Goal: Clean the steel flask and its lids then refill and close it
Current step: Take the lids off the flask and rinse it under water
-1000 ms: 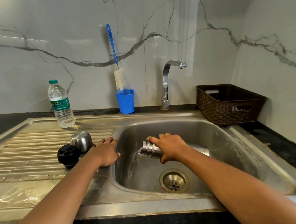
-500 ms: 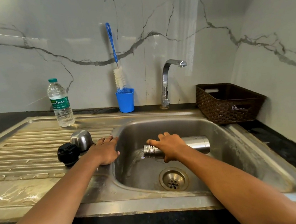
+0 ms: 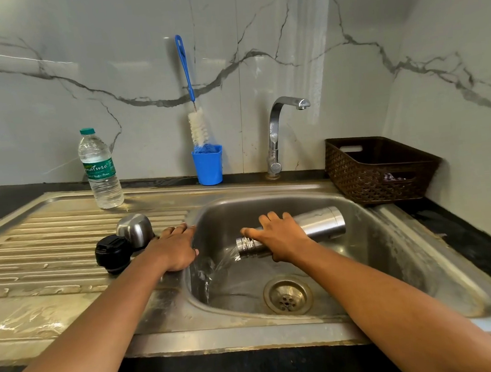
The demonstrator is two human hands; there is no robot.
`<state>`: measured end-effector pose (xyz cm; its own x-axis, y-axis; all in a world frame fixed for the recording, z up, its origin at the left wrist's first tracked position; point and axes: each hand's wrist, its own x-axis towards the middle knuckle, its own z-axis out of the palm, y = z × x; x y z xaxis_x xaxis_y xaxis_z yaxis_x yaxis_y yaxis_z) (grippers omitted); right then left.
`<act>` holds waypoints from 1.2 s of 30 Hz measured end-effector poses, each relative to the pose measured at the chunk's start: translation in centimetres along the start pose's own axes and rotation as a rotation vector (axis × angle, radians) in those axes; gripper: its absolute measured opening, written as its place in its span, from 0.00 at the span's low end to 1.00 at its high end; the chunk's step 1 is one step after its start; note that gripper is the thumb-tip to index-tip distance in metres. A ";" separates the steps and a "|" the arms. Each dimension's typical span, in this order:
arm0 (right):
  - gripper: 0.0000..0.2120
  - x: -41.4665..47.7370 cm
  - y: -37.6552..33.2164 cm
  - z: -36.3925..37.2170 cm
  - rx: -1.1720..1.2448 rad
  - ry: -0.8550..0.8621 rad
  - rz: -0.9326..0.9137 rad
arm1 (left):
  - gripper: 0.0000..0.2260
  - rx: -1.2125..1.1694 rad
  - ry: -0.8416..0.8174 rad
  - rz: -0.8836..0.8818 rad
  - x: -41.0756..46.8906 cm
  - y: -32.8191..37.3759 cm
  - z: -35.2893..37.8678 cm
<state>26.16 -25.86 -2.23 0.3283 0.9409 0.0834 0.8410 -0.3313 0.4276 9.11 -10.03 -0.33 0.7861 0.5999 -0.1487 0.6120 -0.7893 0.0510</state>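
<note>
My right hand (image 3: 279, 238) grips the steel flask (image 3: 320, 225) near its neck and holds it nearly level over the sink basin (image 3: 373, 251), mouth to the left. Water streams out of the mouth into the basin. My left hand (image 3: 174, 248) rests on the sink's left rim with relaxed fingers, holding nothing. Just left of it on the drainboard (image 3: 49, 249) stand the steel cup lid (image 3: 134, 229) and the black stopper lid (image 3: 113, 253), side by side.
A plastic water bottle (image 3: 100, 169) stands at the back of the drainboard. A blue cup (image 3: 208, 167) holding a bottle brush (image 3: 192, 101) sits by the wall beside the tap (image 3: 278, 131). A brown basket (image 3: 377, 170) is at the right. The drain (image 3: 287, 295) lies below the flask.
The flask's base has come up from behind my right hand and swung out to the right, bringing it nearly level. Water now pours from its mouth. My left hand stays on the rim.
</note>
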 end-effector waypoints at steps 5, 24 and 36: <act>0.39 -0.1 -0.1 -0.2 -0.035 0.050 -0.016 | 0.30 -0.001 0.000 0.001 0.1 -0.1 0.1; 0.34 0.0 0.7 -1.9 -0.178 0.248 -0.061 | 0.30 -0.003 0.005 -0.001 0.5 -0.2 0.2; 0.43 -0.3 2.7 -3.7 -0.299 0.414 -0.035 | 0.29 0.027 -0.006 -0.012 0.2 0.2 -0.1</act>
<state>26.73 -26.74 2.21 0.0527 0.9201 0.3882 0.6686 -0.3213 0.6707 9.35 -10.03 -0.29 0.7779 0.6089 -0.1554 0.6190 -0.7850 0.0227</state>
